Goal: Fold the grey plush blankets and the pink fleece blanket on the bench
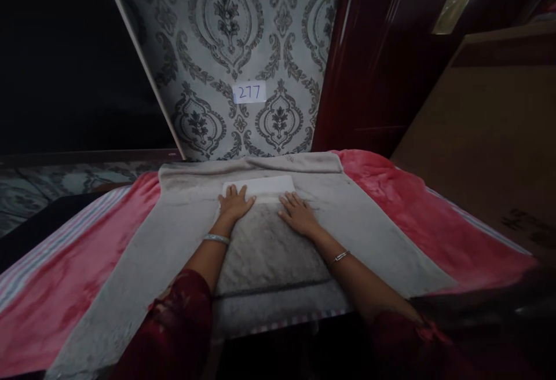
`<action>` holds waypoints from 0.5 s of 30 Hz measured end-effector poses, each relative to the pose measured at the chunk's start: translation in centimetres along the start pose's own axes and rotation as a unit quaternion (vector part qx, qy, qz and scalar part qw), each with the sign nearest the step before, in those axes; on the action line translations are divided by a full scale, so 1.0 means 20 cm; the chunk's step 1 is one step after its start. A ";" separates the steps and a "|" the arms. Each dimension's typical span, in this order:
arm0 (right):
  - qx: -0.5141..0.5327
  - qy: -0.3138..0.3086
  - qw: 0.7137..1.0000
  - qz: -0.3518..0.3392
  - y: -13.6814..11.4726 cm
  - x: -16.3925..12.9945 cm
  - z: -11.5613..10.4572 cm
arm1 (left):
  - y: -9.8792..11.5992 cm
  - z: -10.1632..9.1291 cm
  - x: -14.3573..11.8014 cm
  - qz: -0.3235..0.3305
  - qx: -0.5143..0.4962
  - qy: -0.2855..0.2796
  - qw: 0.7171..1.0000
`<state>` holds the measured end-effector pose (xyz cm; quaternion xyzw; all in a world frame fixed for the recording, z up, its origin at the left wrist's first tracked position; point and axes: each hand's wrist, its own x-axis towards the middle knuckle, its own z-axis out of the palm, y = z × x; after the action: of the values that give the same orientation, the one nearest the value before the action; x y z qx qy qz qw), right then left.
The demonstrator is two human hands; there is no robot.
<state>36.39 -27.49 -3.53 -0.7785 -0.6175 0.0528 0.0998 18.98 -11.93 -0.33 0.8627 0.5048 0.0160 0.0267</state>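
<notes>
– white sheet: placed?
– yes, laid flat on grey blanket; touched by left hand and right hand, fingers spread, nothing gripped
– what is left?
– cannot be told

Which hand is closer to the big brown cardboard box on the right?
Right. The right hand is at the right end of the flat white rectangular item, some way left of the brown cardboard box; the left hand is farther off, at the item's left end.
</notes>
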 end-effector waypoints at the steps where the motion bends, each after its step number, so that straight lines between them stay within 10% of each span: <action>1: -0.002 -0.002 1.000 0.000 0.00 -0.01 -0.01 | 0.00 0.00 0.00 0.001 -0.001 0.002 1.000; 15: 0.123 -0.090 0.953 -0.262 -0.04 -0.83 -0.11 | 0.01 -0.02 -0.01 0.010 0.009 0.002 1.000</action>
<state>32.14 -43.58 -1.95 -0.5633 -0.7947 0.1702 0.1488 18.99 -12.23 0.16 0.8679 0.4962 0.0137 0.0178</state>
